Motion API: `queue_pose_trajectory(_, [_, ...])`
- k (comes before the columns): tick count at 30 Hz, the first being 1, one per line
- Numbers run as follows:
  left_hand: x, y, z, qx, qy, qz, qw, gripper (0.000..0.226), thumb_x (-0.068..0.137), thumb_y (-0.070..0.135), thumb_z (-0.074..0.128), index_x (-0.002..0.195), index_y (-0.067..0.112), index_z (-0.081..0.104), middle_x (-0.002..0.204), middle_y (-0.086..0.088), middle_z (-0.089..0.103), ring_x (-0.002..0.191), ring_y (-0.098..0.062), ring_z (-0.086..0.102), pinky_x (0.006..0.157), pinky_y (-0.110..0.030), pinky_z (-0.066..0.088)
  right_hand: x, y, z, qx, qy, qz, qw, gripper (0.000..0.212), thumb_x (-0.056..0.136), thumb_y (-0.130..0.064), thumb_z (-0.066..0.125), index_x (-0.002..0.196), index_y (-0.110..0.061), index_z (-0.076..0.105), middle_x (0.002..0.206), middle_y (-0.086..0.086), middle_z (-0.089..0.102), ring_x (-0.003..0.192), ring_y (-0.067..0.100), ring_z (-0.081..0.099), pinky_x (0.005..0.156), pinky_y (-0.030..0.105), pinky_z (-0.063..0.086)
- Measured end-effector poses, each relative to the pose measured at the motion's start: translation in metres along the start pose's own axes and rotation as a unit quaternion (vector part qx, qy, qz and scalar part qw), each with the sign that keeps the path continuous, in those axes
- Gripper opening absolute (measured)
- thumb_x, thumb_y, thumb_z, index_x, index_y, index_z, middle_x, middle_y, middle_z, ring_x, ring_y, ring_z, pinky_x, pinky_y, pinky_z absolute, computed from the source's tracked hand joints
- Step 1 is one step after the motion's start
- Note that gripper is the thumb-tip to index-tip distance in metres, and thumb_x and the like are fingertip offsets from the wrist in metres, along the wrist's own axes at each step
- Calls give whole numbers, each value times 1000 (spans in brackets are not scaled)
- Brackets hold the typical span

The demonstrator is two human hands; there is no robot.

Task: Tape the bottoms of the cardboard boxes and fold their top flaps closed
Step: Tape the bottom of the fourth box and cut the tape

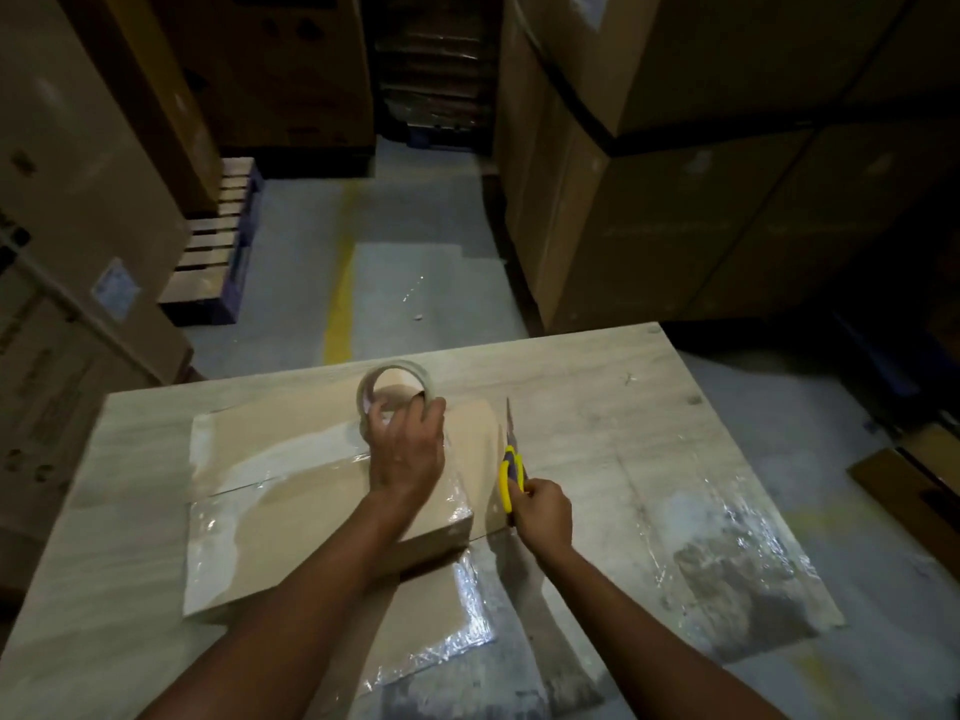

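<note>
A small brown cardboard box lies on the wooden table, with shiny clear tape running across its upper face. My left hand rests on the box's right part and grips a roll of clear tape that stands on edge above the box. Tape stretches from the roll down over the box's right end. My right hand holds a yellow utility knife just right of the box, its blade pointing away from me beside the taped edge.
Crumpled clear film lies on the table's right part. Tall stacks of large cartons stand to the right and more cartons to the left, with a pallet on the floor. A grey floor aisle with a yellow line runs ahead.
</note>
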State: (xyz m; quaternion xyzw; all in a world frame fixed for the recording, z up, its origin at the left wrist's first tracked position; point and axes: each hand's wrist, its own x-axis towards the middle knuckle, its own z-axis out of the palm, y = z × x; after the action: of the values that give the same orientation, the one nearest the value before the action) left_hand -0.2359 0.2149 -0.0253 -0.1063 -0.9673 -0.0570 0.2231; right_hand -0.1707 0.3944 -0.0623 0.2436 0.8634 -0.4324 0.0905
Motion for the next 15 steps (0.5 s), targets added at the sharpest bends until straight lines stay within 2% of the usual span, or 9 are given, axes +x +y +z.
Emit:
queue_pose_trajectory(2, [-2, -2, 2, -1, 7, 1, 1000, 15, 89, 16, 52, 101, 17, 62, 89, -7, 63, 81, -29, 61, 100, -52, 33, 16, -1, -17, -42, 13, 13, 999, 43, 96, -45, 56, 74, -9, 62, 85, 19, 71, 87, 36, 66, 67, 35, 45])
queue_pose_trajectory(5, [-3, -2, 6, -16, 17, -2, 1000, 15, 92, 17, 47, 97, 16, 62, 87, -8, 63, 80, -30, 60, 97, -50, 35, 47, 2, -37, -83, 23, 44, 995, 43, 97, -42, 56, 98, 0, 68, 105, 24, 69, 105, 40, 63, 79, 37, 47])
queue_pose_trajectory(10, [-2, -2, 8, -16, 25, -14, 999, 10, 90, 11, 58, 99, 15, 62, 86, -8, 61, 79, -31, 59, 91, -47, 38, 87, 11, -57, -145, 5, 49, 988, 34, 97, -32, 58, 109, -1, 65, 113, 24, 67, 109, 40, 63, 87, 39, 50])
queue_pose_trajectory(15, [-3, -1, 5, -24, 27, -24, 999, 9, 91, 12, 60, 100, 14, 63, 89, -8, 64, 80, -30, 60, 86, -45, 40, 106, 12, -59, -174, -25, 23, 984, 31, 95, -26, 55, 105, 3, 62, 115, 25, 64, 108, 43, 61, 88, 43, 49])
